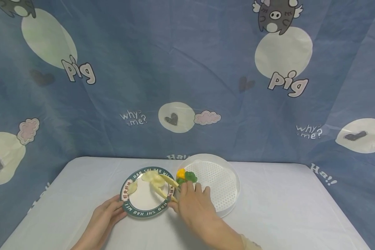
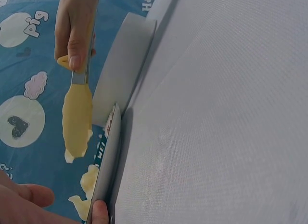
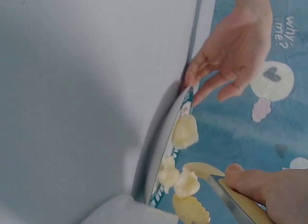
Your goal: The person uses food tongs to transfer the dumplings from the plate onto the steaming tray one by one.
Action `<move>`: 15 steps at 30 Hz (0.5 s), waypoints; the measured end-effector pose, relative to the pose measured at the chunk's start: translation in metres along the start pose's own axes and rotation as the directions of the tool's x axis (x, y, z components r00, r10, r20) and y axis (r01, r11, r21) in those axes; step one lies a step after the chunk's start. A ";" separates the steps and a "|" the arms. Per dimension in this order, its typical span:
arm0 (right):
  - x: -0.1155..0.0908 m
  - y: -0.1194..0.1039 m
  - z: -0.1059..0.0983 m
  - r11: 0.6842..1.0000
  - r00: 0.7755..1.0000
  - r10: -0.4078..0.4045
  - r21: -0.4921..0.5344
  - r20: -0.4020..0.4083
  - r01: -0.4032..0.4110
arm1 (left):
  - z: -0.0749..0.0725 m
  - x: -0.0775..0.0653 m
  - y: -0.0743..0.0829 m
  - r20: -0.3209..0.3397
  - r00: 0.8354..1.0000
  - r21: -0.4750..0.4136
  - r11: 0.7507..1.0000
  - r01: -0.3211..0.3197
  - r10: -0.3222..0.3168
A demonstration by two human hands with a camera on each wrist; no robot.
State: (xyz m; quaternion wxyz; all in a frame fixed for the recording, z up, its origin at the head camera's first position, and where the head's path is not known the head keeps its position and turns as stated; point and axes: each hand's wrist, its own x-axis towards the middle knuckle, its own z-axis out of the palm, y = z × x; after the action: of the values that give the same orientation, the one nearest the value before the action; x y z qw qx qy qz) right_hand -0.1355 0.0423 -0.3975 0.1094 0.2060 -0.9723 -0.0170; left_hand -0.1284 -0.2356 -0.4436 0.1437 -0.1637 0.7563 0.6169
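My left hand (image 1: 104, 217) holds the left rim of a round plate (image 1: 148, 208) with a green patterned border. One finger lies against the plate's underside in the left wrist view. Several pale dumplings (image 3: 185, 131) lie on the plate, one apart near the left rim and the others clustered at the far side. My right hand (image 1: 198, 205) grips yellow tongs (image 2: 78, 118) by their metal-edged arms. The tongs' tips are spread around the clustered dumplings, overlapping them in the head view.
A white round steamer tray (image 1: 222, 187) with a perforated base stands right beside the plate. Yellow (image 1: 181, 173) and green pieces (image 1: 190, 176) sit at its left side, partly hidden by my right hand. A white-covered table (image 1: 284, 208) meets a blue printed cloth (image 1: 187, 69) behind.
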 end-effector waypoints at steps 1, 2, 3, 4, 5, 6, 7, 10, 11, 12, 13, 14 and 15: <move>-0.001 0.002 -0.001 1.000 1.000 0.003 0.002 -0.003 -0.003 | 0.000 0.000 0.000 0.000 1.000 -0.003 1.000 0.001 -0.001; -0.001 0.004 -0.002 1.000 1.000 0.007 0.004 -0.007 -0.007 | 0.000 0.000 0.000 0.000 1.000 -0.004 1.000 0.000 0.000; -0.002 0.005 -0.003 1.000 1.000 0.012 0.012 -0.009 -0.011 | 0.000 -0.001 0.000 -0.001 1.000 -0.008 1.000 -0.001 0.001; -0.003 0.007 -0.004 1.000 1.000 0.015 0.018 -0.012 -0.015 | 0.000 -0.001 0.000 -0.002 1.000 -0.008 1.000 -0.001 0.001; -0.004 0.008 -0.005 0.999 1.000 0.020 0.028 -0.017 -0.020 | 0.001 -0.001 0.000 -0.003 1.000 -0.009 1.000 -0.003 0.003; -0.004 0.010 -0.006 0.999 1.000 0.026 0.041 -0.016 -0.025 | 0.001 -0.001 0.000 -0.004 1.000 -0.006 1.000 -0.004 0.004; -0.005 0.012 -0.007 0.998 0.999 0.031 0.050 -0.017 -0.030 | 0.001 -0.002 0.000 -0.005 1.000 -0.001 1.000 -0.006 0.006; -0.006 0.017 -0.009 0.996 0.999 0.047 0.076 -0.004 -0.047 | 0.002 -0.003 0.000 -0.006 1.000 0.015 1.000 -0.007 0.008; -0.006 0.019 -0.010 0.995 0.999 0.053 0.082 0.001 -0.053 | 0.002 -0.003 0.000 -0.008 1.000 0.019 1.000 -0.006 0.006; -0.006 0.020 -0.010 0.995 0.998 0.059 0.086 0.003 -0.060 | 0.002 -0.003 0.001 -0.009 1.000 0.022 1.000 -0.005 0.005; -0.006 0.022 -0.011 0.994 0.998 0.066 0.092 0.006 -0.066 | 0.002 -0.004 0.001 -0.011 1.000 0.024 1.000 -0.003 0.003; -0.007 0.024 -0.012 0.993 0.997 0.072 0.093 0.006 -0.072 | 0.003 -0.004 0.001 -0.012 1.000 0.024 1.000 -0.001 0.001; -0.007 0.026 -0.012 0.992 0.997 0.078 0.096 0.004 -0.078 | 0.003 -0.004 0.001 -0.013 1.000 0.023 1.000 0.001 -0.001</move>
State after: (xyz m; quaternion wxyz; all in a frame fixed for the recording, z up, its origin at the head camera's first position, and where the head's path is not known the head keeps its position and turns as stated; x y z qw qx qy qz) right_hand -0.1365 0.0689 -0.3851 0.0997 0.1730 -0.9793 0.0342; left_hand -0.1253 -0.2320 -0.4413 0.1410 -0.1664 0.7643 0.6069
